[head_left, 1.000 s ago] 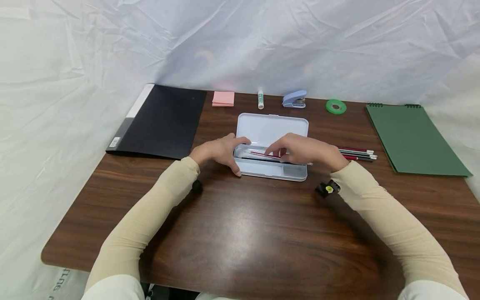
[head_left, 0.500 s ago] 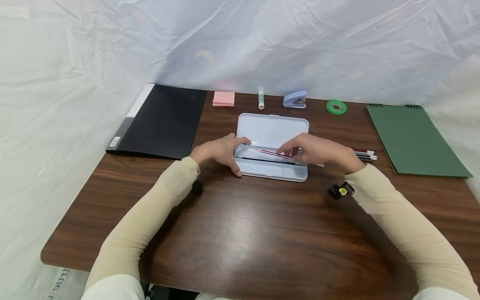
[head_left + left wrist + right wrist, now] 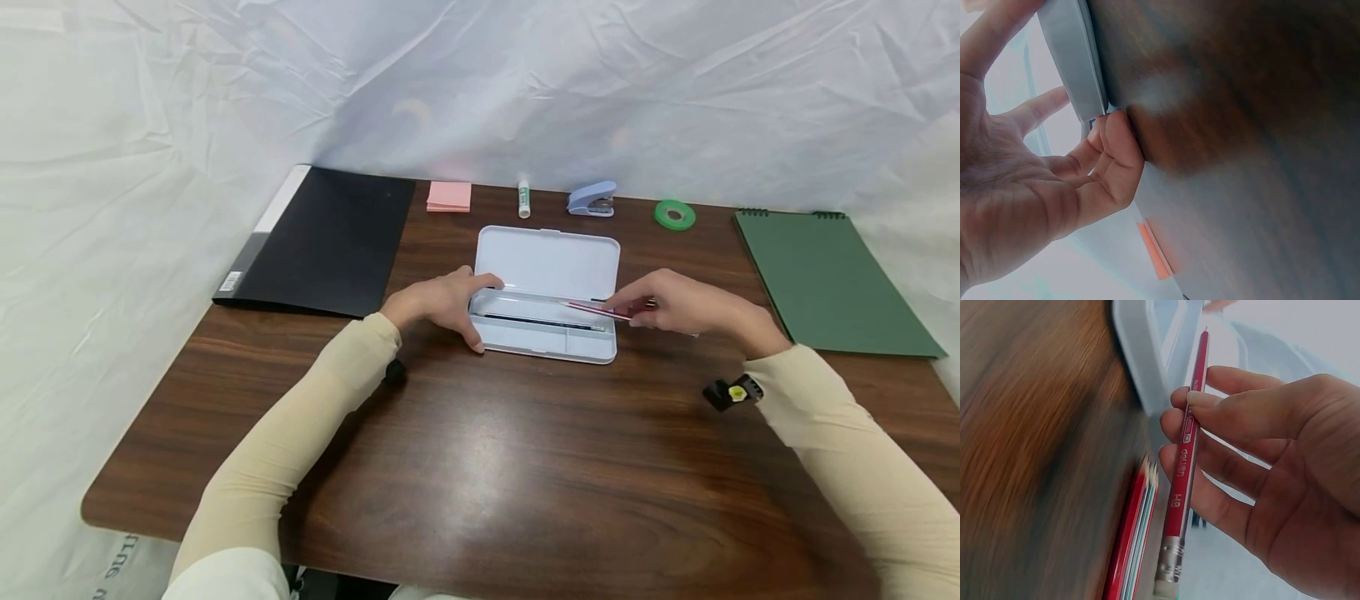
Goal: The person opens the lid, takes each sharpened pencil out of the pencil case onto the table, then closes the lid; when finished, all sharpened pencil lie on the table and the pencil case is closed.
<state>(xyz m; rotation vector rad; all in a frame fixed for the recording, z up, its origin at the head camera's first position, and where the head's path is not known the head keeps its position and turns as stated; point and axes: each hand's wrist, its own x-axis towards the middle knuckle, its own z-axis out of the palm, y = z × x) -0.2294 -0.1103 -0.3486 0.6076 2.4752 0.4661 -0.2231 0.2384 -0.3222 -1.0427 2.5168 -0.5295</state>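
A white pencil case (image 3: 549, 258) lies with its lid up at the middle of the table. My left hand (image 3: 447, 302) grips its left end, thumb at the front corner and forefinger by the hinge. In the left wrist view, curled fingers (image 3: 1124, 140) touch the case's end. My right hand (image 3: 678, 304) pinches a red HB pencil (image 3: 1185, 456) between thumb and fingers, just off the case's right side. The pencil's sharp tip points left over the case, eraser end toward the wrist. One dark pencil (image 3: 540, 321) lies in the case's tray.
Several pencils (image 3: 1132, 534) lie on the table below the right hand, hidden in the head view. A black folder (image 3: 330, 242) is at left, a green spiral pad (image 3: 832, 283) at right. Sticky notes (image 3: 449, 197), glue stick (image 3: 523, 200), stapler (image 3: 592, 200) and green tape (image 3: 675, 215) line the back.
My right hand has moved right, drawing the red pencil from over the case's tray to its right edge. The dark pencil in the tray is now uncovered. My left hand stays put.
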